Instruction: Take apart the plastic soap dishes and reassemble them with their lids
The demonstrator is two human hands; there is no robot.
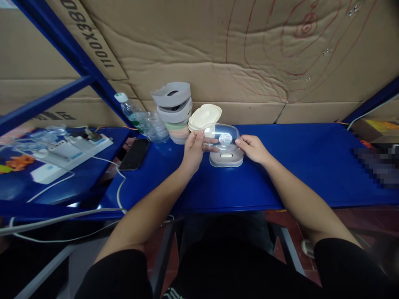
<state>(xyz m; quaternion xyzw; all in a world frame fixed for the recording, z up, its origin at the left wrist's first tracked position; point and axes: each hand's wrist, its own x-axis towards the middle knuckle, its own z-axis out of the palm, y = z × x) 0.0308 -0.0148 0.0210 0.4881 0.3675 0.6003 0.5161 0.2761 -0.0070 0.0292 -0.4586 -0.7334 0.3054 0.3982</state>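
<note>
A small grey container (226,158) with a clear plastic lid (223,135) sits on the blue table (296,166), straight ahead of me. My left hand (195,148) grips the lid's left edge, and my right hand (253,148) holds its right edge. The lid bears a round sticker and is tilted up over the base. A cream-coloured lid (205,117) lies just behind, leaning against a stack of grey and pastel containers (175,111).
A plastic water bottle (137,117) lies left of the stack. A black phone (134,154) rests near the table's left end. White power strips (67,151) and cables cover a second blue surface at left. Cardboard sheets (237,54) form the back wall.
</note>
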